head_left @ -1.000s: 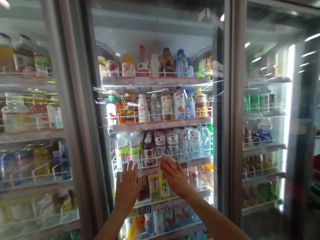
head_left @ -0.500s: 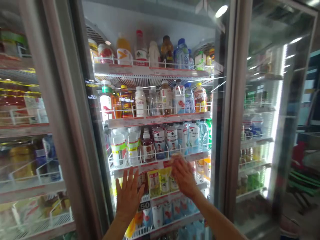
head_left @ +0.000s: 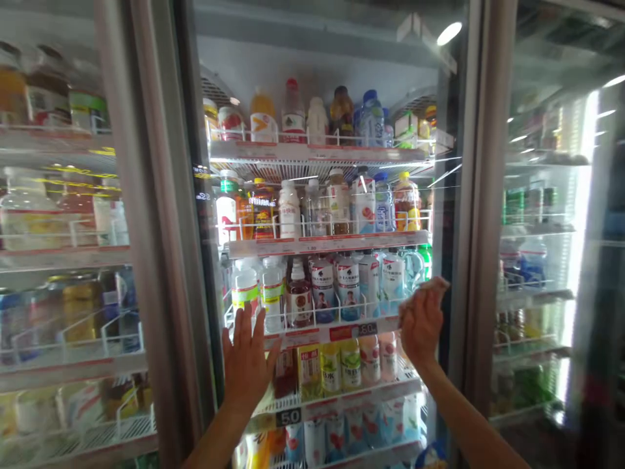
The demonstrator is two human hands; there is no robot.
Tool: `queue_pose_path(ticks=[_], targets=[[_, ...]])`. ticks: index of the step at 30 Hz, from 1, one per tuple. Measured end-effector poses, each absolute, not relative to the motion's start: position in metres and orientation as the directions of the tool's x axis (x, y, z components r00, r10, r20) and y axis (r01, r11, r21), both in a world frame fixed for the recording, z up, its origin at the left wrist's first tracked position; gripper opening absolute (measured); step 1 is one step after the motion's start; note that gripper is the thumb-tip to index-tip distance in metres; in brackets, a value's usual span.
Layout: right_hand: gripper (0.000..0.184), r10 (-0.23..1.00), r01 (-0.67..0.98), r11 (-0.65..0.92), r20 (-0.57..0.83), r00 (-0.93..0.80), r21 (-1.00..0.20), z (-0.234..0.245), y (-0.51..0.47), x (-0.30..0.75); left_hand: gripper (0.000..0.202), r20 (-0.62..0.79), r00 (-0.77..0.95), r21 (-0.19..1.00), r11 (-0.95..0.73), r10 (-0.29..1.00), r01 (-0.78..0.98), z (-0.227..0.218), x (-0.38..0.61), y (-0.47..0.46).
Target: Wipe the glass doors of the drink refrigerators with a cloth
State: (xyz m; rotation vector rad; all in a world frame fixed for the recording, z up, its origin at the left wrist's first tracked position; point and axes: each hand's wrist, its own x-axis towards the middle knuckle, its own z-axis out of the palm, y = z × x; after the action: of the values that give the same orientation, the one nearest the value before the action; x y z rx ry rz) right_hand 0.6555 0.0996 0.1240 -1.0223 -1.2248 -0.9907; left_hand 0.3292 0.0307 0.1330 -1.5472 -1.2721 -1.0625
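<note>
My left hand (head_left: pixel 248 361) is raised with its fingers spread, palm toward the glass door (head_left: pixel 312 49) of a drinks fridge. It holds nothing; whether the palm touches the glass I cannot tell. Farther right, my right hand (head_left: pixel 422 326) is closed on a crumpled, brownish cloth (head_left: pixel 436 284), which shows above the fingertips near the door's right frame. Behind the glass, bottles stand on wire-fronted shelves. A dark red bottle (head_left: pixel 299 299) and white-labelled bottles (head_left: pixel 348 286) lie between my hands in view.
Metal door frames (head_left: pixel 146 228) stand at the left and the right frame (head_left: pixel 481 228). Neighbouring fridge sections hold more drinks, such as a gold container (head_left: pixel 81 306). Price tags (head_left: pixel 289 417) hang on the shelf edges. Lights reflect in the glass.
My right hand has moved right with the cloth, from mid-door to near the right frame. My left hand stays spread in about the same place; the view has shifted slightly.
</note>
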Motion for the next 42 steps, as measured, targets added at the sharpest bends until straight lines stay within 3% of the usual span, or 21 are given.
queue_pose_path(ticks=[2,3,6,8,9,12,14,15,18,20,22,24,26,29,31,32,34,37,38,39,42], targets=[[0.065,-0.078,0.955,0.257,0.982,0.171,-0.146,0.13,0.102,0.651,0.072,0.951,0.107,-0.081,-0.098,0.29,0.992,0.139,0.327,0.033],[0.067,-0.055,0.955,0.279,0.991,0.121,-0.101,0.129,0.1,0.643,0.071,0.95,0.105,-0.081,-0.092,0.295,0.993,0.14,0.327,0.033],[0.062,0.061,0.895,0.401,0.969,-0.241,0.197,0.124,0.09,0.623,0.069,0.952,0.101,-0.081,-0.079,0.289,0.994,0.138,0.327,0.034],[0.058,0.069,0.868,0.416,0.942,-0.327,0.271,0.127,0.091,0.633,0.068,0.952,0.105,-0.086,-0.077,0.287,0.993,0.136,0.327,0.034],[0.056,0.053,0.898,0.38,0.964,-0.261,0.222,0.133,0.094,0.645,0.068,0.951,0.108,-0.09,-0.077,0.29,0.993,0.136,0.327,0.034],[0.058,-0.087,0.964,0.246,0.988,0.127,-0.102,0.156,0.108,0.678,0.068,0.947,0.108,-0.09,-0.075,0.302,0.993,0.136,0.327,0.034],[0.061,-0.152,0.957,0.245,0.969,0.196,-0.155,0.165,0.111,0.677,0.068,0.948,0.099,-0.08,-0.075,0.302,0.994,0.136,0.327,0.035],[0.063,-0.14,0.961,0.263,0.981,0.132,-0.091,0.165,0.109,0.67,0.068,0.95,0.095,-0.076,-0.077,0.299,0.994,0.136,0.327,0.035],[0.061,-0.001,0.892,0.372,0.961,-0.275,0.256,0.157,0.099,0.65,0.067,0.954,0.099,-0.076,-0.092,0.282,0.993,0.134,0.326,0.036],[0.058,0.031,0.859,0.387,0.926,-0.376,0.336,0.159,0.1,0.659,0.066,0.956,0.109,-0.084,-0.103,0.273,0.991,0.133,0.324,0.035],[0.057,-0.023,0.932,0.308,0.981,-0.191,0.188,0.173,0.109,0.683,0.066,0.956,0.124,-0.096,-0.114,0.267,0.989,0.134,0.323,0.033],[0.058,-0.122,0.968,0.241,0.988,0.096,-0.064,0.191,0.12,0.702,0.066,0.958,0.134,-0.106,-0.121,0.253,0.987,0.139,0.323,0.032],[0.061,-0.172,0.96,0.244,0.968,0.185,-0.14,0.204,0.124,0.698,0.066,0.966,0.127,-0.101,-0.123,0.226,0.987,0.15,0.324,0.033],[0.061,-0.089,0.938,0.325,0.991,-0.096,0.12,0.202,0.112,0.659,0.066,0.976,0.087,-0.066,-0.11,0.201,0.992,0.172,0.332,0.039],[0.056,-0.014,0.849,0.404,0.93,-0.366,0.34,0.197,0.103,0.637,0.066,0.978,0.053,-0.035,-0.092,0.203,0.995,0.182,0.337,0.043],[0.054,0.001,0.821,0.421,0.905,-0.425,0.385,0.198,0.101,0.634,0.066,0.978,0.039,-0.022,-0.084,0.205,0.996,0.185,0.339,0.045],[0.052,-0.038,0.872,0.382,0.948,-0.317,0.307,0.207,0.104,0.639,0.066,0.977,0.027,-0.012,-0.073,0.211,0.997,0.187,0.342,0.047],[0.055,-0.179,0.953,0.302,0.981,0.079,-0.022,0.228,0.115,0.649,0.068,0.974,0.04,-0.025,-0.069,0.221,0.997,0.185,0.341,0.047],[0.056,-0.185,0.952,0.302,0.977,0.104,-0.045,0.232,0.116,0.645,0.068,0.974,0.043,-0.028,-0.069,0.224,0.997,0.184,0.34,0.047],[0.056,-0.158,0.95,0.313,0.986,0.044,0.008,0.233,0.115,0.638,0.068,0.973,0.043,-0.028,-0.067,0.229,0.997,0.184,0.34,0.046],[0.052,-0.05,0.817,0.41,0.904,-0.424,0.406,0.227,0.107,0.615,0.067,0.97,0.032,-0.018,-0.06,0.242,0.998,0.182,0.337,0.045]])
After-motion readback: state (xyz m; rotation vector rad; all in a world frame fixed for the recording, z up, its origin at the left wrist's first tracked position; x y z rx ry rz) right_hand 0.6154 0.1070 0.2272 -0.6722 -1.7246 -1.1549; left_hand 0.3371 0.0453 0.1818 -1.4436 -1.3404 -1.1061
